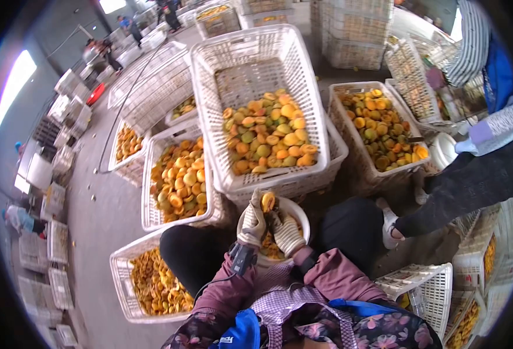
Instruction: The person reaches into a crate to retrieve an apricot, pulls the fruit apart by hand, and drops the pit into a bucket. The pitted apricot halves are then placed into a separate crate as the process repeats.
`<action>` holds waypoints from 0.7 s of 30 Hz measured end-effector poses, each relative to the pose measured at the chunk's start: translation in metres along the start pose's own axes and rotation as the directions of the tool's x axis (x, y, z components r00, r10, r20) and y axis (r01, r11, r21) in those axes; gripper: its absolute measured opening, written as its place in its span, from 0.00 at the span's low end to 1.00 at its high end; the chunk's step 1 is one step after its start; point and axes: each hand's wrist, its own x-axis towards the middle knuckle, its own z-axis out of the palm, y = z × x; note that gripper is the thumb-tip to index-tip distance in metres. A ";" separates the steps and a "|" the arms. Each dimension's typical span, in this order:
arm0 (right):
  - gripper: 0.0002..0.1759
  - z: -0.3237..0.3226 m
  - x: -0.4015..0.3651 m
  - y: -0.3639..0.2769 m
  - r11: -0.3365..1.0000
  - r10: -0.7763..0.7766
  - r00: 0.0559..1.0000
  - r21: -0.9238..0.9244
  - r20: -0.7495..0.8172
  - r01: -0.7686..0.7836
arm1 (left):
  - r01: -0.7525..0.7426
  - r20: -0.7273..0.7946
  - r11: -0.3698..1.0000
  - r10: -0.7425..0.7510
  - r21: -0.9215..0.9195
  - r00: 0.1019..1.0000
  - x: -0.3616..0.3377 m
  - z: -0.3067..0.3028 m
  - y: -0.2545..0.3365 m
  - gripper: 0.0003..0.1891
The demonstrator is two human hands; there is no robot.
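Observation:
My left hand [252, 222], in a pale knitted glove, is closed around an orange apricot half [268, 202], its cut face showing. Close beside it, my right hand [286, 230], gloved too, has its fingers bent near the fruit; what they hold, if anything, is too small to tell. Both hands are above a white bucket [304, 220] with orange pieces inside. Just beyond them, a tilted white crate [204, 87] holds many yellow, orange and greenish apricots [263, 132].
Crates of fruit stand at left [147, 200], lower left [118, 285] and right [336, 110]. A co-worker's leg [466, 189] and foot are close on my right, beside a white bucket [441, 152]. More people and stacked crates [358, 35] stand farther off.

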 end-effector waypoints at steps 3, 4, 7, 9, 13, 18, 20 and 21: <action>0.23 -0.003 -0.007 -0.019 0.999 -0.015 1.000 -0.038 -0.023 0.014 | -0.152 -0.201 0.987 0.157 0.041 0.967 -0.002 -0.012 -0.025 0.22; 0.24 -0.007 -0.007 -0.025 0.989 0.025 0.999 -0.147 0.038 -0.019 | -0.028 -0.208 0.997 0.014 -0.066 0.978 -0.001 -0.018 -0.027 0.20; 0.26 -0.009 -0.007 -0.030 0.966 0.125 0.989 -0.238 0.080 -0.103 | -0.055 -0.205 0.998 0.054 -0.002 0.977 -0.006 -0.020 -0.033 0.17; 0.27 -0.007 -0.008 -0.026 0.961 0.184 0.981 -0.223 0.067 -0.166 | -0.203 -0.178 0.966 0.231 0.161 0.956 -0.012 -0.016 -0.030 0.16; 0.27 -0.010 -0.013 -0.036 0.931 0.207 0.963 0.267 0.173 -0.248 | -0.214 -0.082 0.964 0.228 0.155 0.970 -0.016 -0.015 -0.016 0.12; 0.21 -0.023 -0.013 -0.041 0.550 0.401 0.734 0.496 0.548 -0.671 | -0.056 -0.058 0.995 0.051 -0.088 0.997 -0.014 -0.004 0.005 0.19; 0.18 0.001 -0.013 -0.007 0.882 0.338 0.878 0.211 0.339 -0.421 | 0.086 -0.069 0.983 -0.098 -0.160 0.993 -0.020 0.003 0.018 0.19; 0.16 0.006 -0.014 -0.001 0.974 0.152 0.970 -0.196 0.189 -0.115 | 0.209 -0.080 0.948 -0.233 -0.239 0.969 -0.021 0.007 0.027 0.19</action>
